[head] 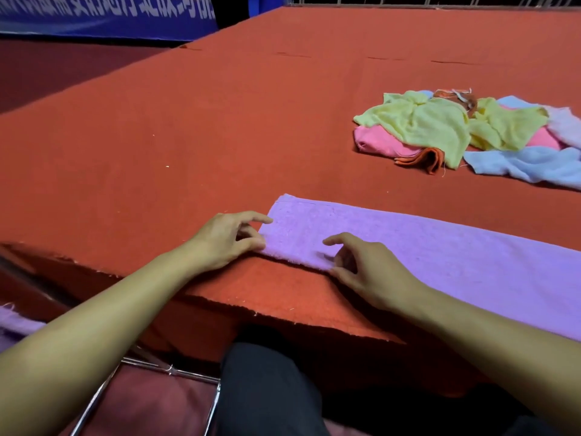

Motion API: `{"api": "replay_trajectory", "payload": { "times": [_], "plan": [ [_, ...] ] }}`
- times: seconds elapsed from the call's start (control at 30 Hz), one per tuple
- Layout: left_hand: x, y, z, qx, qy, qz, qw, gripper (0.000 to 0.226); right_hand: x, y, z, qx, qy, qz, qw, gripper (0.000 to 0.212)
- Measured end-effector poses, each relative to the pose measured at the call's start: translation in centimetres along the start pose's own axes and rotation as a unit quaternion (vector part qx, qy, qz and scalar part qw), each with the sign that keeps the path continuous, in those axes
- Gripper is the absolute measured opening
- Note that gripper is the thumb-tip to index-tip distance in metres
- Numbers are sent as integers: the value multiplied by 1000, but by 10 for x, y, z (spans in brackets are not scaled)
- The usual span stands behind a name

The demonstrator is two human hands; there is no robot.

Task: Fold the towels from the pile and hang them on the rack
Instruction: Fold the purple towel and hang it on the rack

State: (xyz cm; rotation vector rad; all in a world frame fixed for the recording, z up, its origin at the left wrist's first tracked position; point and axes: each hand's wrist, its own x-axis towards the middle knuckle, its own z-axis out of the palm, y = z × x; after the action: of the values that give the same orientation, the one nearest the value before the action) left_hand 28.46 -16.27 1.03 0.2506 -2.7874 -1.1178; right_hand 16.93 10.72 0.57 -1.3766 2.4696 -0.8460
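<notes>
A purple towel (pixel 440 256), folded into a long strip, lies across the near part of the red-covered table (pixel 220 121). My left hand (pixel 226 240) is at the strip's left end, thumb and curled fingers pinching the near left corner. My right hand (pixel 367 272) pinches the towel's near edge a little further right, thumb at the edge and index finger lifted above it. The pile of towels (pixel 440 127), yellow, pink, orange, light blue and pale lilac, lies crumpled at the far right. A chrome rack (pixel 169 369) shows below the table at the lower left.
Another purple towel (pixel 15 322) hangs at the left edge of the view by the rack. The table's near edge (pixel 283 313) runs diagonally under my forearms. A blue banner (pixel 110 14) stands at the far left, a wire fence at the far end.
</notes>
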Motion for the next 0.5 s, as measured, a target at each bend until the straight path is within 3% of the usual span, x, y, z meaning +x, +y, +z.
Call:
{"api": "replay_trajectory", "payload": {
  "times": [0.2, 0.5],
  "plan": [
    [44, 15, -16, 5, 76, 61, 995, 47, 22, 2, -35, 4, 75, 9, 997, 46],
    [141, 0, -2, 77, 4, 15, 997, 43, 96, 56, -49, -1, 60, 100, 993, 54]
  ]
}}
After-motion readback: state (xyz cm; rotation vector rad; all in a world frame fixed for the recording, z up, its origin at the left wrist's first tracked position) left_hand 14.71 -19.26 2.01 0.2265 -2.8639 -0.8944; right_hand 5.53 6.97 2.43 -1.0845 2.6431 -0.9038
